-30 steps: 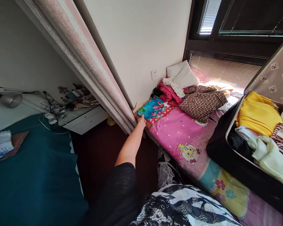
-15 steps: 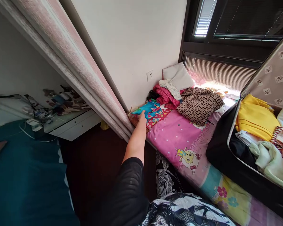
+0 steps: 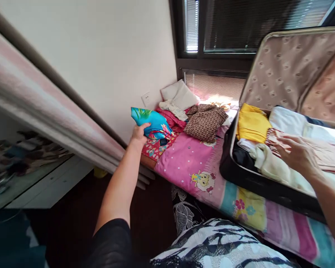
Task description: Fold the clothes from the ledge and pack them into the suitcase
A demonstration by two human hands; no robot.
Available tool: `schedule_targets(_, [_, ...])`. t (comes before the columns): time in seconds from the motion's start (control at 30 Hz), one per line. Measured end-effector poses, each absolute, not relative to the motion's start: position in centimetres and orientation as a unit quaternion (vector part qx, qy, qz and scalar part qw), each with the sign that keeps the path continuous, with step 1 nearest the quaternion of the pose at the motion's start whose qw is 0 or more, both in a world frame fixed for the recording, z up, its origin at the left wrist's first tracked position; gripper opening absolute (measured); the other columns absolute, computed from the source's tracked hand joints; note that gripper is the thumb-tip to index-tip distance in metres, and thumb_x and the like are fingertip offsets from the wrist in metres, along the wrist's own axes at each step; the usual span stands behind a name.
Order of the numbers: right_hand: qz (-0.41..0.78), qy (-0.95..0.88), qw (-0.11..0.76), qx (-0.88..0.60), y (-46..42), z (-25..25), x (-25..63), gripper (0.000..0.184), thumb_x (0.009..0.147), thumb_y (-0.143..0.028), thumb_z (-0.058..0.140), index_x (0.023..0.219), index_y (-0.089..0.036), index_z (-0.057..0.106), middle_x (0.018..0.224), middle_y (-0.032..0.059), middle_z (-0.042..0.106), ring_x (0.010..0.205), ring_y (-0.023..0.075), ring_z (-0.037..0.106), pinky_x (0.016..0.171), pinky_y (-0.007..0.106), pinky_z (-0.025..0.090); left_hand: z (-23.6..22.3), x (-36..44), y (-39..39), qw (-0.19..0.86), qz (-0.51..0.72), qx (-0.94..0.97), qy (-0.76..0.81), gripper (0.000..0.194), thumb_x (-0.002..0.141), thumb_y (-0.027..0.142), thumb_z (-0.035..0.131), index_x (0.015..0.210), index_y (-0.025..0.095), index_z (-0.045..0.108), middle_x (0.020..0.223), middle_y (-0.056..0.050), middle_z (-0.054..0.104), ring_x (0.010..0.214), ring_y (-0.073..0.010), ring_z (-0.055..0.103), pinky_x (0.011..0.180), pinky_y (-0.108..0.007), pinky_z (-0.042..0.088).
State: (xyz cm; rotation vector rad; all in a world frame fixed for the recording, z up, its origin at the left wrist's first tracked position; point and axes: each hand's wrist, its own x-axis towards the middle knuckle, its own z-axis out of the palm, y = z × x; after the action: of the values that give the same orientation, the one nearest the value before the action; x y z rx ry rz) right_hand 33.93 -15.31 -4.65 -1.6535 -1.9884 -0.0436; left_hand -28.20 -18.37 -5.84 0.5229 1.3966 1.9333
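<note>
My left hand (image 3: 141,133) grips the edge of a folded bright blue floral garment (image 3: 153,121), thumb on top, lifted a little above the bed's left end. A dark blue patch shows under its lower edge. Over the open black suitcase (image 3: 226,163), my right hand (image 3: 298,152) lies on the packed clothes with fingers stretched out, touching a red-and-white striped garment (image 3: 273,139). Beside it are a folded yellow garment (image 3: 252,123), a cream garment (image 3: 270,163) and a pale pink one (image 3: 324,152).
A brown patterned garment (image 3: 205,121), a crimson garment (image 3: 170,117) and a white pillow (image 3: 180,95) lie on the pink bedspread (image 3: 175,158). The suitcase lid (image 3: 284,70) stands raised by the window. A pink curtain (image 3: 58,108) hangs at left.
My left hand has raised the blue garment off the bed. The view has turned right, so more of the suitcase and my right hand now show.
</note>
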Motion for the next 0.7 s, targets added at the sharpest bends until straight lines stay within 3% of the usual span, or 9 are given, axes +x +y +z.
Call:
schedule_targets(0.13, [0.155,-0.724,0.352,-0.573,-16.4,-2.3,32.4,0.062,0.086,-0.061,0.066,0.131,-0.020,0.072,0.145,0.0204,0.065,0.109,0.0320,0.076,0.095,0.050,0.066,0.5,-21.2,-17.4,0.441,0.688,0.343,0.464,0.047,0.057,0.019,0.079,0.104,0.018,0.075,0.092,-0.004,0.081,0.094,-0.0284,0.078,0.082,-0.040,0.069])
schedule_targets(0.33, [0.346,-0.728,0.401,-0.436,-17.9,1.7,31.4,0.105,0.074,-0.080,0.082,0.161,-0.031,0.050,0.154,0.0150,0.061,0.145,0.0370,0.056,0.116,0.058,0.054,6.8,-7.0,-14.2,0.572,0.540,0.503,0.358,0.060,0.057,0.022,0.078,0.117,0.015,0.076,0.100,-0.008,0.082,0.113,-0.0407,0.077,0.098,-0.052,0.066])
schedule_targets(0.43, [0.431,-0.713,0.406,-0.377,-18.9,2.4,32.0,0.107,0.071,-0.082,0.084,0.159,-0.028,0.055,0.147,0.0136,0.066,0.139,0.0381,0.061,0.111,0.054,0.057,7.7,0.0,-12.3,0.631,0.453,0.557,0.294,0.066,0.058,0.022,0.079,0.124,0.016,0.075,0.106,-0.009,0.083,0.116,-0.0413,0.076,0.104,-0.054,0.063])
schedule_targets(0.57, [0.531,-0.622,0.429,-0.384,-20.0,1.5,35.5,0.101,0.063,-0.068,0.095,0.148,-0.023,0.065,0.122,0.0116,0.078,0.112,0.0354,0.075,0.091,0.047,0.066,6.9,7.6,-10.1,0.683,0.380,0.570,0.256,0.056,0.066,0.023,0.079,0.122,0.016,0.076,0.109,-0.008,0.084,0.116,-0.0379,0.077,0.109,-0.053,0.060])
schedule_targets(0.7, [0.495,-0.550,0.501,-0.449,-20.2,2.9,43.7,0.093,0.060,-0.054,0.100,0.144,-0.026,0.069,0.115,0.0076,0.080,0.100,0.0308,0.078,0.085,0.042,0.068,5.6,14.7,-8.5,0.739,0.346,0.526,0.240,0.039,0.071,0.020,0.082,0.108,0.014,0.077,0.102,-0.008,0.084,0.106,-0.0315,0.081,0.109,-0.049,0.061])
